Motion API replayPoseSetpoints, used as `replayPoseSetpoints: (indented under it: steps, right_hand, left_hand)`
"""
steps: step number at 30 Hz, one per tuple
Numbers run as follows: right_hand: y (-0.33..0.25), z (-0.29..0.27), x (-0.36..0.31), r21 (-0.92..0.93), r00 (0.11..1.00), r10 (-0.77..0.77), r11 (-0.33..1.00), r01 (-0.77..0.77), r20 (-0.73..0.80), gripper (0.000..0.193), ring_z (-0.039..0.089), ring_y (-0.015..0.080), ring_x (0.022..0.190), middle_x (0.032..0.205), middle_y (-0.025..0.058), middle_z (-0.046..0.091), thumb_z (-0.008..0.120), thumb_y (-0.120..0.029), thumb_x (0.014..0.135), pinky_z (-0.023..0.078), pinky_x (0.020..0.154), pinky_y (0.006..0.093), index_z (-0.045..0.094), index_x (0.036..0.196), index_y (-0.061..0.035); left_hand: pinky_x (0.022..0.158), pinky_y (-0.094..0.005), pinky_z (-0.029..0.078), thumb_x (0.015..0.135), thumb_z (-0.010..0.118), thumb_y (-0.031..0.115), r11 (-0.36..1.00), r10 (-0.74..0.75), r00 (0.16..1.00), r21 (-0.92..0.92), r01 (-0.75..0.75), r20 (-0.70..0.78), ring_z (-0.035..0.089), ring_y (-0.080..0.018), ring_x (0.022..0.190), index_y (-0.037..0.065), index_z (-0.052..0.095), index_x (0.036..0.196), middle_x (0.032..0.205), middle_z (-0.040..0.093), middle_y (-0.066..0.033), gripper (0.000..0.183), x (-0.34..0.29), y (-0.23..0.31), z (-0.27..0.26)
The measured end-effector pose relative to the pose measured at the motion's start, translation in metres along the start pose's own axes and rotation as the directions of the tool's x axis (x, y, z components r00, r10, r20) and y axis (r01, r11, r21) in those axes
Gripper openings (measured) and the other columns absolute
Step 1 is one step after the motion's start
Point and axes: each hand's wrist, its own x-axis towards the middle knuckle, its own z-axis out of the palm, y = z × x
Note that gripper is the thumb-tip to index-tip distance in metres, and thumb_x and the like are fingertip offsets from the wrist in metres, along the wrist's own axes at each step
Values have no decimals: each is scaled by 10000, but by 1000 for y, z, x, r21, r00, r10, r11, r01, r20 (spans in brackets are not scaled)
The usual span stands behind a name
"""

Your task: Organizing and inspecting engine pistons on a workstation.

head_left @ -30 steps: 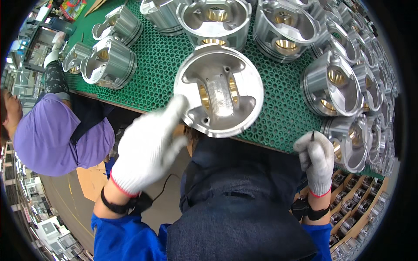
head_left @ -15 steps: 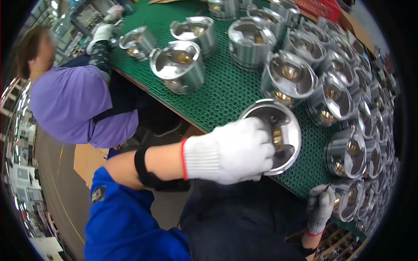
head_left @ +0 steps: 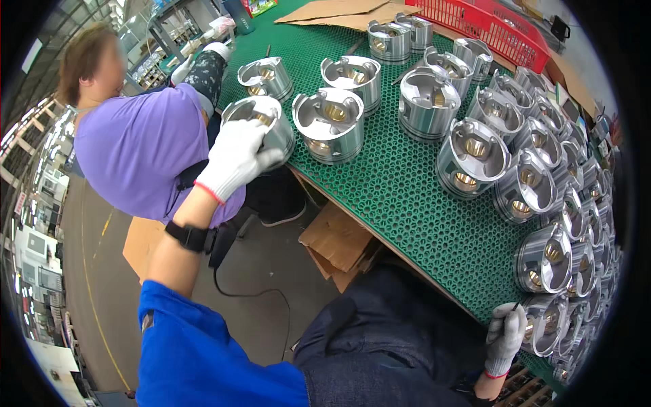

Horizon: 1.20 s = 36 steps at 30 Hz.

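Across the green mat (head_left: 407, 197), many metal pistons stand in rows. A moment ago the left hand (head_left: 234, 159) covered a piston at the mat's near edge; now it grips the piston (head_left: 261, 122) at the mat's left corner, beside a second person in purple (head_left: 142, 152), so that piece seems newly placed. Near the mat's right edge, the right hand (head_left: 505, 336) is closed on a thin tool (head_left: 517, 306).

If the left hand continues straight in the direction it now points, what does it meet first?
The left hand already grips a metal piston at the mat's near-left edge. Straight on, up and right, the next piston beside it likely comes first, though depth is unclear.
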Motion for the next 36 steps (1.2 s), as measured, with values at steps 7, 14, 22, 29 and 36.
replayPoseSetpoints:
  steps: [7, 14, 22, 29, 36]
  right_hand:
    - [7, 4, -3, 16, 997, -33, 999, 34, -70, 447, 342, 57, 397, 528, -15, 427, 531, -459, 938, 250, 381, 210, 583, 832, -28]
    - [9, -2, -6, 11, 997, -16, 1000, 17, -81, 414, 349, 57, 397, 531, -9, 447, 531, -419, 942, 265, 381, 204, 596, 841, -23]
    - [4, -3, -6, -2, 999, 13, 1000, -13, 45, 394, 404, 52, 419, 563, -2, 520, 547, -395, 926, 303, 399, 206, 637, 876, -14]
    - [-12, 2, 1, 33, 989, 41, 998, -47, 144, 400, 485, 62, 510, 670, 29, 594, 537, -363, 933, 370, 460, 197, 669, 962, 13]
    - [-7, -6, -10, 68, 984, -9, 998, -3, 178, 431, 518, 69, 568, 724, 40, 617, 541, -381, 924, 417, 496, 201, 681, 988, 22]
  left_hand:
    - [781, -429, 486, 769, 756, 273, 994, -81, 983, -91, 67, -165, 598, -370, 900, 34, 606, 921, 906, 615, -168, 321, 57, -26, 44]
    - [883, -416, 483, 841, 679, 176, 925, 150, 872, -247, -290, -466, 619, -344, 970, 45, 618, 1088, 1048, 641, -157, 287, 61, 51, 26]
    - [766, -436, 445, 753, 761, 258, 921, 305, 947, -219, -321, -102, 581, -333, 851, 67, 636, 885, 864, 619, -104, 264, 34, 110, 22]
    - [1055, -495, 378, 645, 791, 174, 535, 719, 668, -459, -709, -194, 574, -312, 1105, 116, 638, 927, 1056, 646, -47, 326, 13, 220, -7]
    - [1040, -372, 431, 838, 629, 48, 276, 52, 997, -960, 43, 59, 531, -269, 1237, 7, 563, 1241, 1325, 544, -160, 411, -2, 207, 54]
